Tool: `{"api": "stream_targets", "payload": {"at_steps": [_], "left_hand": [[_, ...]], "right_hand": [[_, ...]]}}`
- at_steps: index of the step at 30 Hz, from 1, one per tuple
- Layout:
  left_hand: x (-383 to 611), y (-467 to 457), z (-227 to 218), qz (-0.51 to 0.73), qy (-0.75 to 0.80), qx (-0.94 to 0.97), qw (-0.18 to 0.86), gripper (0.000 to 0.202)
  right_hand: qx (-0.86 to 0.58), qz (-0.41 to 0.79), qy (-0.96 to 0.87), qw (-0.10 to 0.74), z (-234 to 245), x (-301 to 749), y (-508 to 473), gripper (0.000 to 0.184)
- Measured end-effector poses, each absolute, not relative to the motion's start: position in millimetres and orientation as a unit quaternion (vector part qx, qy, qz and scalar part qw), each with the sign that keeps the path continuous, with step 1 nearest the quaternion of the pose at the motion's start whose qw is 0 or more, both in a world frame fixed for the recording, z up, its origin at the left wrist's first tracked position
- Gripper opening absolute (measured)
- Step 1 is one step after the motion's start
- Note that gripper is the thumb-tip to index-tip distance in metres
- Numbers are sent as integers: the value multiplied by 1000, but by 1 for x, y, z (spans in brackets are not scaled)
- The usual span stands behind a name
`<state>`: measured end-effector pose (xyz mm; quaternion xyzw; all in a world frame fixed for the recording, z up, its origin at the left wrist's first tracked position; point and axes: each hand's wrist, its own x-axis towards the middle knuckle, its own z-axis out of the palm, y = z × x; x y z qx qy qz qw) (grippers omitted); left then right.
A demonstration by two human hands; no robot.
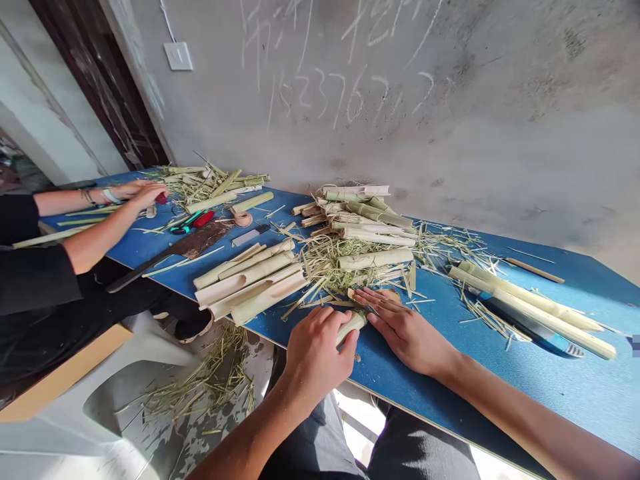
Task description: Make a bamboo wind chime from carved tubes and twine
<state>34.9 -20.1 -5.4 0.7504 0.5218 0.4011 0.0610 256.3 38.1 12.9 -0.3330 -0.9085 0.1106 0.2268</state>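
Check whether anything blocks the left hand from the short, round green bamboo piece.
Nothing visible does: the bare left hand grips the short, round green bamboo piece directly. The bare right hand is at its far end.

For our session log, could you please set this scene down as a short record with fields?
Left hand: the left hand is curled around a short bamboo piece
Right hand: the right hand is palm down at the piece's far end; any grip is hidden
Surface: blue table
Left of the hands: split bamboo lengths, a dark cleaver, a roll of twine
Beyond the hands: bamboo pile with shavings
Right of the hands: long bamboo strips
Nearby: a co-worker's hands, at far left
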Motion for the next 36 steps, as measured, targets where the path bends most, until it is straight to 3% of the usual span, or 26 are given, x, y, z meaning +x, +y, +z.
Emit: {"api": "stream_targets", "payload": {"at_steps": [9,20,25,30,36], "left_hand": [[32,-19,-5,391,516,760,59,15],[35,-20,-5,398,521,753,56,14],[33,-19,-5,394,506,765,59,15],[34,-19,-6,396,511,762,40,16],[35,-21,-3,387,517,763,39,16]], "right_hand": [[-358,84,-898,239,29,260,45,47],[-304,119,-929,177,28,278,30,48],[-346,56,-906,238,40,276,36,47],[-304,65,-931,193,30,261,43,48],[-326,91,-918,205,16,261,42,49]]}}
